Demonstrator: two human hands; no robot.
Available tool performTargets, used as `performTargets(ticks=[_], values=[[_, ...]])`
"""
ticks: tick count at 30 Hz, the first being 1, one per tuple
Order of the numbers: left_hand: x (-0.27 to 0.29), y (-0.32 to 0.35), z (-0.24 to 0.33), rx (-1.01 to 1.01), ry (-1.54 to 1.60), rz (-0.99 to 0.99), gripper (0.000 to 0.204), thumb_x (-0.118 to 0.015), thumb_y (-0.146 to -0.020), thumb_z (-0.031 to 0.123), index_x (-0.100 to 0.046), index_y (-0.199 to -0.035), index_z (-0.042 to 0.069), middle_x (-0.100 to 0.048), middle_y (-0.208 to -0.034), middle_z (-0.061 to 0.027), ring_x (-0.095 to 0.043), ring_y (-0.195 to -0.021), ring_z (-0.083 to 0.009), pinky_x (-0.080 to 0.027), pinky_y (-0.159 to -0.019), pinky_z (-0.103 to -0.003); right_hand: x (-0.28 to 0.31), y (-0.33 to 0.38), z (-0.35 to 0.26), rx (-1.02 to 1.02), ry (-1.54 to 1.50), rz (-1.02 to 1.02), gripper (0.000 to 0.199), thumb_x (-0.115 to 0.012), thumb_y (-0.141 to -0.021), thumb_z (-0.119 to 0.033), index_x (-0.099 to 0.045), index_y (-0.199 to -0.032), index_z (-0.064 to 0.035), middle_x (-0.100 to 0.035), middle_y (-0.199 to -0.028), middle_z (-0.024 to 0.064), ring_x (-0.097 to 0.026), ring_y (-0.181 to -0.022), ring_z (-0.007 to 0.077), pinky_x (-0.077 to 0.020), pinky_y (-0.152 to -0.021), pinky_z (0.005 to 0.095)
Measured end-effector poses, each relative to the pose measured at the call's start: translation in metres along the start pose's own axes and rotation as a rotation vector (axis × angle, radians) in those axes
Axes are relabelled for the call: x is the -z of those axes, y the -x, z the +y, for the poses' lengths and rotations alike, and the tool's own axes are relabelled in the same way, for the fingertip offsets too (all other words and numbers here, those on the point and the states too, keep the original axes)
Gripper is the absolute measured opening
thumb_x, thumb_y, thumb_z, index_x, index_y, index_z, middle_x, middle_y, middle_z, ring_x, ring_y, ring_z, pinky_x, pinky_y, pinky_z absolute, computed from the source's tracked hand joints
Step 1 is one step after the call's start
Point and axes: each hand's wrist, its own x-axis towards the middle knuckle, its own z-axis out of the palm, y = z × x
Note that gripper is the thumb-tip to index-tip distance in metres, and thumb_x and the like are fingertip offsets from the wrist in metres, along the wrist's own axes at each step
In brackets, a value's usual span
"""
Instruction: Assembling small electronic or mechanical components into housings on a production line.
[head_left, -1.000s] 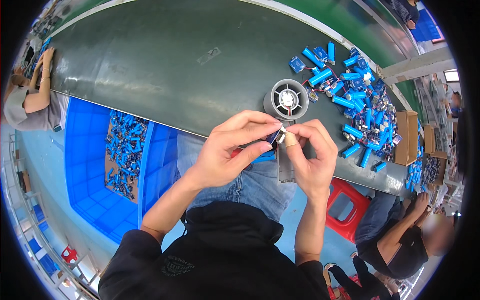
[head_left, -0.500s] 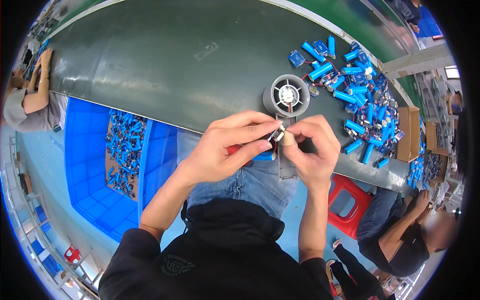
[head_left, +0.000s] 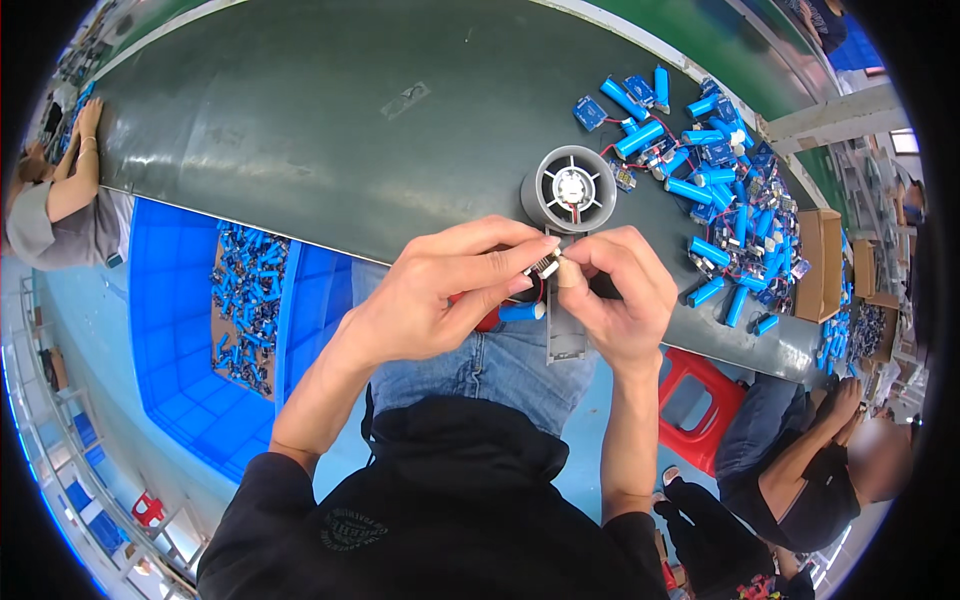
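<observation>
My left hand (head_left: 440, 295) pinches a small silver connector (head_left: 547, 266) that is wired to a blue cylindrical battery cell (head_left: 521, 312) tucked under its fingers. My right hand (head_left: 625, 300) meets it fingertip to fingertip and grips a long grey plastic housing (head_left: 565, 335) that hangs down over my lap. Both hands are held together just in front of the belt's near edge. A round grey fan unit (head_left: 568, 190) stands on the dark green belt (head_left: 300, 120) right behind my fingers.
A heap of blue battery cells and small blue circuit boards (head_left: 720, 190) lies on the belt's right part. A blue crate (head_left: 240, 300) with more cells sits low at my left. A red stool (head_left: 700, 400), a cardboard box (head_left: 822, 260) and other people flank me.
My hands have stayed joined at the same spot. The fingers have shifted slightly around the connector and housing, and the view has tilted a little.
</observation>
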Motion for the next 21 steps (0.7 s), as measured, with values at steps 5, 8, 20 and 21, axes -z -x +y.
performTargets(ticks=[5,8,20,21], values=[[0.003,0.0,-0.002,0.007,0.005,-0.004,0.038,-0.064,-0.086,-0.007,-0.067,-0.123,-0.002,-0.067,-0.112,-0.0182,-0.067,-0.096,-0.026,-0.054,-0.08,-0.032,0.0,-0.003,0.003,0.027,0.009,-0.014,0.018,-0.078,-0.075,0.005,-0.066,-0.088,0.0029,-0.065,-0.081,0.009,-0.061,-0.069,0.0167,-0.0482,-0.057,0.0257],[0.003,0.001,-0.005,0.01,0.041,-0.003,0.038,-0.064,-0.086,-0.007,-0.067,-0.123,-0.002,-0.067,-0.112,-0.0179,-0.067,-0.096,-0.0255,-0.053,-0.08,-0.032,0.003,-0.004,0.001,0.045,0.029,-0.027,0.018,-0.078,-0.075,0.005,-0.066,-0.088,0.0026,-0.065,-0.081,0.0092,-0.062,-0.069,0.0177,-0.0485,-0.057,0.0259],[-0.006,0.001,-0.009,0.061,0.164,0.051,0.037,-0.064,-0.088,-0.006,-0.067,-0.124,0.0,-0.066,-0.114,-0.0148,-0.065,-0.1,-0.0211,-0.052,-0.085,-0.03,0.004,-0.006,-0.009,0.052,0.164,0.018,0.023,-0.078,-0.076,0.003,-0.069,-0.097,0.0007,-0.065,-0.082,0.008,-0.062,-0.07,0.0165,-0.0483,-0.059,0.026],[-0.006,0.001,-0.01,0.077,0.221,0.057,0.038,-0.064,-0.087,-0.007,-0.067,-0.124,0.0,-0.066,-0.115,-0.0142,-0.064,-0.101,-0.0202,-0.052,-0.086,-0.03,0.003,-0.003,-0.015,0.002,0.188,0.056,0.024,-0.079,-0.077,0.002,-0.069,-0.099,0.0003,-0.064,-0.081,0.0071,-0.06,-0.068,0.014,-0.0458,-0.057,0.0241]])
